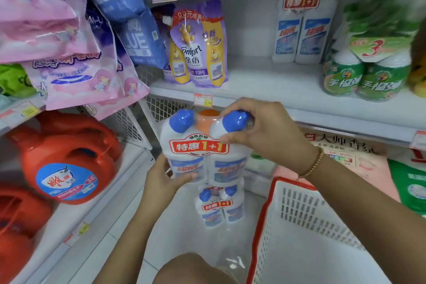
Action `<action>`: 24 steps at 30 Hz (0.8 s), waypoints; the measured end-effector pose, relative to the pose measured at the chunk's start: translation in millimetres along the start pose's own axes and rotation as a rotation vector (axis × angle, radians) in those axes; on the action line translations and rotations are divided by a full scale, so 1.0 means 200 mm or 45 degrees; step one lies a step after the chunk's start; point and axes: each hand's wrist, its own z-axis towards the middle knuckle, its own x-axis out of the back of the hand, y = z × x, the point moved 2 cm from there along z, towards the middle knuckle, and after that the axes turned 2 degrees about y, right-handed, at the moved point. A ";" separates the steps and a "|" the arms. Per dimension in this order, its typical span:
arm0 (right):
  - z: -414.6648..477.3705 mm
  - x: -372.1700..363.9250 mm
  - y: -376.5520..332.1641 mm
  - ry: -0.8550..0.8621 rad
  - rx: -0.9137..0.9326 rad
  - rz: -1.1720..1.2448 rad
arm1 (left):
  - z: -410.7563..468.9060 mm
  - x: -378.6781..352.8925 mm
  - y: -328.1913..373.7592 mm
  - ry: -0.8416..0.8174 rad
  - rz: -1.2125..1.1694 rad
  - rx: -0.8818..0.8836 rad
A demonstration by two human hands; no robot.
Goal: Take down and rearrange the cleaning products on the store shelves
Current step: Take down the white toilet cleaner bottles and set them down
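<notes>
I hold a twin pack of white cleaner bottles with blue caps (202,152) in front of the lower shelf. My right hand (260,131) grips its top at the right cap. My left hand (166,177) grips its lower left side. A second twin pack (219,207) stands on the floor below it. A third twin pack (302,27) stands upright on the middle shelf (265,90). An orange cap (208,114) shows behind the held pack.
Purple-yellow softener pouches (198,46) stand left on the middle shelf, green bottle packs (364,76) at its right. Red detergent jugs (66,159) fill the left shelf under pink bags (76,76). A red and white basket (311,226) sits lower right.
</notes>
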 end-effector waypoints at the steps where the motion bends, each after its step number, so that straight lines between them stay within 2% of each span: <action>1: 0.02 0.08 -0.04 0.076 0.038 0.021 | 0.05 -0.02 0.09 0.051 -0.007 -0.065; 3: 0.06 0.24 -0.07 0.231 0.112 0.080 | 0.16 -0.07 0.27 0.113 -0.055 -0.208; 7: 0.14 0.51 -0.01 0.571 0.179 0.138 | 0.43 -0.28 0.59 0.080 -0.214 -0.431; 10: 0.20 0.65 0.14 0.760 0.166 0.086 | 0.61 -0.50 0.75 0.008 -0.318 -0.491; 13: 0.22 0.72 0.30 0.845 0.101 0.029 | 0.73 -0.70 0.79 -0.080 -0.314 -0.489; 21: 0.20 0.71 0.73 0.748 -0.055 -0.171 | 0.95 -0.97 0.74 -0.124 -0.338 -0.367; 22: 0.20 0.69 0.80 0.696 -0.080 -0.245 | 0.97 -0.99 0.74 -0.130 -0.330 -0.349; 24: 0.20 0.64 0.92 0.454 -0.198 -0.433 | 1.04 -1.02 0.73 -0.156 -0.313 -0.299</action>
